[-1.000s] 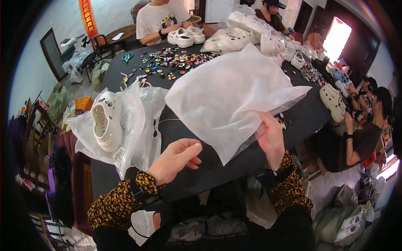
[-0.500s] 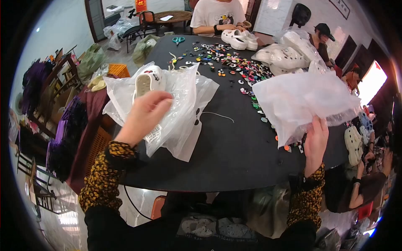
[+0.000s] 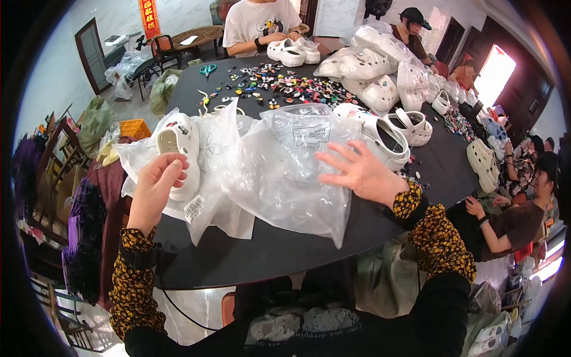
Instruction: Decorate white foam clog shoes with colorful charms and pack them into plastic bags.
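My left hand (image 3: 156, 189) has its fingers curled and pressed together beside a white clog (image 3: 189, 156). Whatever those fingers pinch, if anything, is too small to make out. The clog, with charms on its toe, rests on a white plastic bag (image 3: 219, 205) near the table's left side. Across the middle of the table lies a frosted clear plastic bag (image 3: 279, 190), overlapping that one. Over the bag's right part my right hand (image 3: 369, 178) is open, fingers spread. Just beyond the right hand is a pair of white clogs (image 3: 410, 128), partly behind the bag.
Colourful shoe charms (image 3: 291, 86) are scattered over the black table (image 3: 267, 262). Bagged white clogs (image 3: 363, 65) are piled at the back right, and teal scissors (image 3: 207, 70) lie at the far left. A person (image 3: 256, 30) sits opposite; others sit along the right.
My right hand has moved left and released the raised plastic bag, which now lies mid-table. That uncovers the clogs on the right. My left hand is now lower beside the clog; the view has shifted.
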{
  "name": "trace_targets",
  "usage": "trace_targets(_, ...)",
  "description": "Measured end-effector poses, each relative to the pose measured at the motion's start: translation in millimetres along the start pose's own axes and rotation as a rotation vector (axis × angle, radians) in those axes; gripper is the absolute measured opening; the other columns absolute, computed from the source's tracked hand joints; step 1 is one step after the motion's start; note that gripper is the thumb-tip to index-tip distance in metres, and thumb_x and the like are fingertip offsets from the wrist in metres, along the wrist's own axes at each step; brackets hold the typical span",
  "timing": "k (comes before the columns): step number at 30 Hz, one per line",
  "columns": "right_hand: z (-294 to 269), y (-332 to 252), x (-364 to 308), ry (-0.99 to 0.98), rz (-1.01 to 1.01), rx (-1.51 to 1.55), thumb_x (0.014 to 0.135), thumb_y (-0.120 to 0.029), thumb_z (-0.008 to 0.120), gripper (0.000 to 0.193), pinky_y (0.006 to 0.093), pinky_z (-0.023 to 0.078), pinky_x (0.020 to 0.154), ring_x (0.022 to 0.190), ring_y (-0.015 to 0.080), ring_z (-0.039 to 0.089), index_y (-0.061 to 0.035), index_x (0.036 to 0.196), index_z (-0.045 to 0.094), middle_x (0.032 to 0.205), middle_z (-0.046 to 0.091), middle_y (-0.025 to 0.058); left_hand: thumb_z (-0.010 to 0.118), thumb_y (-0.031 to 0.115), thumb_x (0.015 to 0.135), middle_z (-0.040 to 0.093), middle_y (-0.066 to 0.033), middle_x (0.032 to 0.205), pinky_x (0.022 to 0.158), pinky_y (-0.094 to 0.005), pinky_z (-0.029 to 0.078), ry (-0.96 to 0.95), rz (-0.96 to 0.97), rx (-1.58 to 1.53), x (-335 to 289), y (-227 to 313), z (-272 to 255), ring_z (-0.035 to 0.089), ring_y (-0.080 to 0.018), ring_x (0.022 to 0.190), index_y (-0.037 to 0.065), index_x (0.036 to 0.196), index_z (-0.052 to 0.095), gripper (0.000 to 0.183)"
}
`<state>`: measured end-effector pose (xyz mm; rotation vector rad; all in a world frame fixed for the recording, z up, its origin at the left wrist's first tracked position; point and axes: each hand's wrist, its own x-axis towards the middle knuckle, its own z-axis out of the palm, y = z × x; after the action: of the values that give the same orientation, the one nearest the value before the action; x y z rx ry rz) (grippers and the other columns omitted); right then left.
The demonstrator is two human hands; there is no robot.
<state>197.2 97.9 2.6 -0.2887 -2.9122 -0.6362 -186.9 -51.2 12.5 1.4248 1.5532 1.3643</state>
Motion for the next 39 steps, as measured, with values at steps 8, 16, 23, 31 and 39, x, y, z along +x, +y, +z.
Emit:
trace_targets(8,-1,29,-43,-0.138,0.267,-0.112,0.073,-0.005,0.059,0.054,0.0452,0.033,0.101,0.13,0.0312,0.037,-0.0225,0.124,0.054,0.14,0.041,0.0098,0.052,0.014,0.093,0.061,-0.0027,0.095,0.073,-0.0241,0.045,0.017,0.039,0.142,7,-17,-9,0.056,-0.0096,0.081,-0.001,0.107,0.059,0.022)
trace_targets(16,-9,24,-44,-0.091,0.223,-0.191,0.067,-0.003,0.064,0.065,0.045,0.032,0.101,0.13,0.0322,0.035,-0.0211,0.128,0.05,0.141,0.039,0.0105,0.065,0.013,0.079,0.058,-0.0152,0.109,0.09,-0.0403,0.042,0.243,0.357,0.938,-2,-24,-26,0.052,-0.0349,0.104,-0.001,0.104,0.059,0.029)
trace_targets(23,12,16,-38,0.079,0.238,0.019,0.073,-0.01,0.063,0.013,0.0472,0.029,0.102,0.127,0.0303,0.042,-0.0108,0.086,0.061,0.126,0.054,0.0085,0.067,0.022,0.078,0.052,-0.0136,0.124,0.099,-0.0404,0.038,0.004,0.268,1.159,-8,-31,-37,0.045,-0.032,0.116,0.001,0.112,0.056,0.041)
trace_targets(31,-22,69,-22,0.282,0.454,0.132,0.083,-0.01,0.055,0.012,0.0376,0.045,0.089,0.105,0.0294,0.057,-0.0058,0.09,0.063,0.104,0.062,0.0124,0.065,0.028,0.079,0.057,-0.0159,0.099,0.079,-0.0417,0.046,-0.168,0.072,1.046,4,-33,-34,0.058,-0.0344,0.092,0.001,0.09,0.059,0.03)
trace_targets(39,-55,156,5,0.933,0.832,0.342,0.095,-0.021,0.048,0.027,0.0338,0.051,0.073,0.088,0.0216,0.062,-0.0038,0.115,0.054,0.102,0.062,0.0105,0.068,0.017,0.076,0.059,-0.0155,0.082,0.07,-0.0404,0.046,-0.043,0.208,0.766,9,-48,-46,0.059,-0.0343,0.076,-0.002,0.08,0.059,0.021)
